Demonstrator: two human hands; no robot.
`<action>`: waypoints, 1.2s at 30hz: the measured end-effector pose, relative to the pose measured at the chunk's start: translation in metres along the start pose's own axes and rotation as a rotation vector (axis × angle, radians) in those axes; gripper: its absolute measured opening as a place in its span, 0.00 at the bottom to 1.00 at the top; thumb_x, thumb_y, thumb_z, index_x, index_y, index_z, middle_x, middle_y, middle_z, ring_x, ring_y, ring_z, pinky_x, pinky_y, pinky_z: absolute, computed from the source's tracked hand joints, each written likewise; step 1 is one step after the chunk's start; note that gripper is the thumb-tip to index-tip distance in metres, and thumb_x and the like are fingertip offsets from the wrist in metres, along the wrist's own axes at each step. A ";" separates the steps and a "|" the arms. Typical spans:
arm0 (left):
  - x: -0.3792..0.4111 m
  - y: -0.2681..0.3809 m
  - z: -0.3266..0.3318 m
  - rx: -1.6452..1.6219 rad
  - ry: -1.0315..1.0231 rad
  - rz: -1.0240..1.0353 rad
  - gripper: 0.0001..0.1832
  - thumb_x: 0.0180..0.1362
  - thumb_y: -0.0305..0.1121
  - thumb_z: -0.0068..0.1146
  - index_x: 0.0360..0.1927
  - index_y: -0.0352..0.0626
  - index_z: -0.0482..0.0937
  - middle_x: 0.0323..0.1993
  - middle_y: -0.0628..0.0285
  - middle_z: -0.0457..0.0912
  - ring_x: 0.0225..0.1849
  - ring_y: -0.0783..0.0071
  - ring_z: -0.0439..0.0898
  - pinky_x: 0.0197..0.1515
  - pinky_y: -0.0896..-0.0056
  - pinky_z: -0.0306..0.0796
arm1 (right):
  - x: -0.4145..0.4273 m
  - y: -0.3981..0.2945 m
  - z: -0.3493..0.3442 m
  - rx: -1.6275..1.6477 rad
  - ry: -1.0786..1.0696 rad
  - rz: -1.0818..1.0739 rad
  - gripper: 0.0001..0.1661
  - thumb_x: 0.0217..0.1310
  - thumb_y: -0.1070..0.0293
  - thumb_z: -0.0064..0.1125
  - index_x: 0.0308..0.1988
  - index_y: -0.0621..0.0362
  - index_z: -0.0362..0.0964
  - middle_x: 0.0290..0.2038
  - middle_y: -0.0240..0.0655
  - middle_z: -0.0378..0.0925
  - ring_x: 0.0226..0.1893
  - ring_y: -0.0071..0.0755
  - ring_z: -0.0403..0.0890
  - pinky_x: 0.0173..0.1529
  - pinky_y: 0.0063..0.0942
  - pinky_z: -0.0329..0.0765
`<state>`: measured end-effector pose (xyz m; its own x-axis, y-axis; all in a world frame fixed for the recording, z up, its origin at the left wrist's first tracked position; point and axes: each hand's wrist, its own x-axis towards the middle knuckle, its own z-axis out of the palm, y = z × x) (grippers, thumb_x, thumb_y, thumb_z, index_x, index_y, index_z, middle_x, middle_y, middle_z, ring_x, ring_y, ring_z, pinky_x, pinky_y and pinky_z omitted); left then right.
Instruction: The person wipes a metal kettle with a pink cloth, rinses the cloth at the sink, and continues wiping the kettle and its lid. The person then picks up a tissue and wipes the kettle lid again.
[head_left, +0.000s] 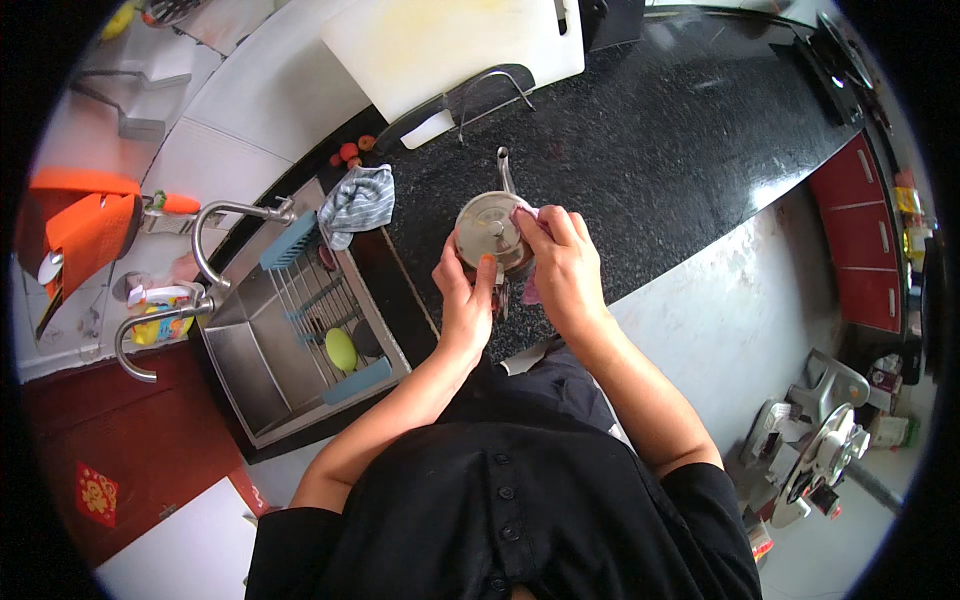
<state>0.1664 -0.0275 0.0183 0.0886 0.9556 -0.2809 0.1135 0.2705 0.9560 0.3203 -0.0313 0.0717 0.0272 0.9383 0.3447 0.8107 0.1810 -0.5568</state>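
A metal teapot (491, 225) with a round lid and a thin curved spout stands at the near part of the black speckled countertop (637, 150), its spout pointing away from me. My left hand (466, 300) holds the pot at its near left side, the thumb close to the lid's edge. In my right hand (562, 262) is a pink cloth (531, 290), pressed against the right rim of the lid; part of the cloth hangs below the fingers. Fingers hide some of the pot's body and handle.
Left of the pot lie a striped grey cloth (360, 199) and small red fruits (349, 151). A steel sink (255, 367) with a dish rack and a green oval item (341, 349) is at the left. Behind stand a white cutting board (465, 45) and its holder.
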 end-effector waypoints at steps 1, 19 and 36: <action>-0.002 0.011 0.001 -0.035 0.004 -0.035 0.31 0.75 0.38 0.50 0.75 0.45 0.53 0.64 0.52 0.59 0.57 0.65 0.73 0.52 0.65 0.78 | 0.003 -0.001 -0.001 -0.013 -0.026 0.007 0.23 0.57 0.76 0.56 0.54 0.63 0.76 0.42 0.41 0.72 0.43 0.47 0.75 0.44 0.38 0.79; -0.007 0.020 0.002 -0.337 -0.063 -0.119 0.34 0.73 0.37 0.52 0.77 0.49 0.49 0.47 0.58 0.77 0.31 0.79 0.79 0.25 0.76 0.78 | -0.003 -0.003 -0.009 -0.056 -0.096 -0.068 0.23 0.59 0.76 0.54 0.55 0.62 0.75 0.44 0.39 0.74 0.45 0.46 0.75 0.45 0.38 0.80; -0.005 0.021 -0.003 -0.293 -0.128 -0.113 0.36 0.75 0.47 0.50 0.77 0.57 0.45 0.50 0.59 0.73 0.35 0.78 0.77 0.31 0.74 0.78 | 0.002 -0.011 -0.022 -0.155 -0.171 -0.096 0.21 0.58 0.77 0.57 0.53 0.63 0.77 0.43 0.37 0.76 0.44 0.44 0.77 0.47 0.35 0.79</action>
<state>0.1655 -0.0264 0.0396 0.2170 0.9004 -0.3771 -0.1579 0.4136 0.8967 0.3242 -0.0381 0.0956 -0.1427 0.9578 0.2496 0.8850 0.2364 -0.4010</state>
